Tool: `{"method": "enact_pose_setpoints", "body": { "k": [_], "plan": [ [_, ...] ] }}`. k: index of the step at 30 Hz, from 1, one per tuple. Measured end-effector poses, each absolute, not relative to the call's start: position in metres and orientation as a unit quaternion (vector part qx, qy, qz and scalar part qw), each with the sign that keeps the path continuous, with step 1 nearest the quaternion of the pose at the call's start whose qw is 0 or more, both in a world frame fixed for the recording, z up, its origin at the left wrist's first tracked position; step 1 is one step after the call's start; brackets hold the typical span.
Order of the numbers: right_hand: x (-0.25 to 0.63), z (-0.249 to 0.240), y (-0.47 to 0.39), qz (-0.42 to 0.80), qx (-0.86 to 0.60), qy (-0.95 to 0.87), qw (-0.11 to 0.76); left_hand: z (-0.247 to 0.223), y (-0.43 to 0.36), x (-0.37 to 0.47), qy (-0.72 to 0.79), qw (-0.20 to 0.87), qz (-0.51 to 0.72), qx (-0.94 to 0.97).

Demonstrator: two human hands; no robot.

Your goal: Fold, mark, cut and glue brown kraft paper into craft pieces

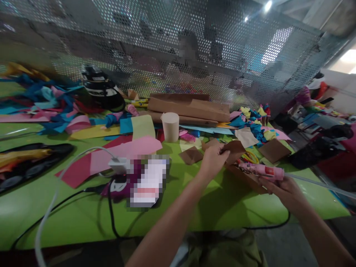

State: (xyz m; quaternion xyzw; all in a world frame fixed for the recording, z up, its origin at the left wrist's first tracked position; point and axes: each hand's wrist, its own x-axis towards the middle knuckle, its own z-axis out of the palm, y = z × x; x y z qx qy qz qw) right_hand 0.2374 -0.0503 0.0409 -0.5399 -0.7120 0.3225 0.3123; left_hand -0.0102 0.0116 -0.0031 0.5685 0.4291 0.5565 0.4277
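Observation:
My left hand (213, 160) pinches a piece of brown paper (236, 150) between thumb and fingers, right of the table's middle. In my right hand (286, 191) is a pink glue gun (268, 172), pointing left toward the paper, with a long clear glue stick (314, 181) coming out of its rear. Under the gun a longer brown paper strip (246, 180) slants down to the right, partly hidden; whether my right fingers touch it I cannot tell. Brown paper squares (191, 155) lie beside my left hand, another brown square (275, 150) beyond the gun.
A beige paper cup-like cylinder (170, 128) stands mid-table before folded brown paper (189, 109). Coloured paper scraps (47, 105) pile up at left. A purple power strip (122, 187) with cables and a phone (150, 181) lie front left. A perforated metal screen (155, 44) rises behind.

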Motion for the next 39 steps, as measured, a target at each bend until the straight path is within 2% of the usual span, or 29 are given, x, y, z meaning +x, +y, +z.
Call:
{"method": "enact_pose_setpoints", "body": {
  "k": [12,29,39],
  "plan": [
    [0.241,0.04,-0.049,0.288,-0.538,-0.737,0.29,-0.004,0.012,-0.01,0.441,0.406,0.55,0.581],
    [0.234,0.039,-0.052,0.322,-0.52,-0.736,0.291,-0.002,0.012,-0.012,0.438,0.412,0.548,0.581],
    [0.241,0.043,-0.049,0.26,-0.569,-0.733,0.267,0.002,0.011,-0.012,0.453,0.392,0.535,0.595]
  ]
}}
